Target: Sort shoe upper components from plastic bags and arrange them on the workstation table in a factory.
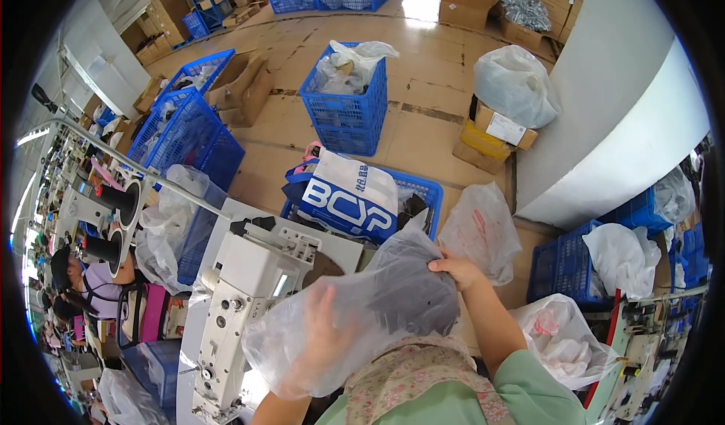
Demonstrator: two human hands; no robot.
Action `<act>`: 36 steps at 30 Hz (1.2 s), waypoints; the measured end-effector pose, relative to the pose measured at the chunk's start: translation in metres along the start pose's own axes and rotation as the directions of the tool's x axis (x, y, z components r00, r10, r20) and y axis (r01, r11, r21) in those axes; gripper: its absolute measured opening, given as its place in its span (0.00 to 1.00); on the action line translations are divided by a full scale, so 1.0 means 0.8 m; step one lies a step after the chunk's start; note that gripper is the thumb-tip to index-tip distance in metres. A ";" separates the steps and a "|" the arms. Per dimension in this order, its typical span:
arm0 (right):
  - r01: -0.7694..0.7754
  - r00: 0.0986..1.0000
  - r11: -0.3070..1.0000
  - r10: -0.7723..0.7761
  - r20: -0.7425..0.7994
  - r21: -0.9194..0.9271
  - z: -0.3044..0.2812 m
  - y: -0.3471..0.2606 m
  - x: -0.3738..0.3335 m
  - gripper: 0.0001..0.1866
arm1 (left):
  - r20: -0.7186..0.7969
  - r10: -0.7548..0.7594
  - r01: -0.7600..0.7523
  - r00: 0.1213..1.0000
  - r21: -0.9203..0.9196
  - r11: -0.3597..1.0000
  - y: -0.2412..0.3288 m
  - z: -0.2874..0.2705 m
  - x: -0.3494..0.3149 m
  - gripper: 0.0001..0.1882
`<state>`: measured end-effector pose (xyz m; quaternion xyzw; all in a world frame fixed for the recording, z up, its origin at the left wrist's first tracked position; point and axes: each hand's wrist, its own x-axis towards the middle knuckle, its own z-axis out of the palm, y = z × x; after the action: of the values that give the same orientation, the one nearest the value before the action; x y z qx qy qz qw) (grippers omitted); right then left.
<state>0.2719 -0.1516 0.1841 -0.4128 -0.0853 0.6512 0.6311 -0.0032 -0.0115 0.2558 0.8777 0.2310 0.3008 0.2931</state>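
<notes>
A clear plastic bag (283, 353) with dark contents stretches between my hands in front of my body. My right hand (458, 268) is closed on the bag's far right edge, thumb on top. My left hand (328, 334) shows hazily through the clear plastic at the near left part. Motion smears its fingers, and I cannot tell whether it is inside the bag or behind it. The dark material (411, 296) fills the bag's right half; its kind is hidden by the plastic. A white sewing machine (242, 274) stands just left of the bag.
Ahead, a blue crate (430, 191) holds a blue and white bag (351, 194). Stacked blue crates (343, 111) stand beyond. A thread stand with black cones (113, 191) is at left, a white pillar (604, 123) at right. Plastic bags (483, 232) lie on the floor.
</notes>
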 end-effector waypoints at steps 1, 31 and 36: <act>0.004 1.000 1.000 -0.004 -0.009 0.004 0.000 0.000 -0.001 0.38 | 0.008 0.004 -0.004 1.000 -0.006 1.000 0.000 -0.003 0.008 0.30; -0.109 0.910 0.800 -0.159 -0.384 -0.590 -0.040 0.059 0.057 0.21 | 0.688 -0.708 0.917 0.160 -0.368 -0.151 -0.025 0.047 -0.025 0.23; 0.049 0.860 0.964 -0.174 -0.480 -0.261 -0.057 0.032 0.060 0.18 | 0.491 -0.871 0.950 0.021 -0.281 -0.135 -0.017 -0.012 -0.014 0.27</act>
<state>0.2889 -0.1327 0.1179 -0.6343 -0.0215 0.4692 0.6140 -0.0208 -0.0043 0.2488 0.3496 0.6551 -0.0014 0.6698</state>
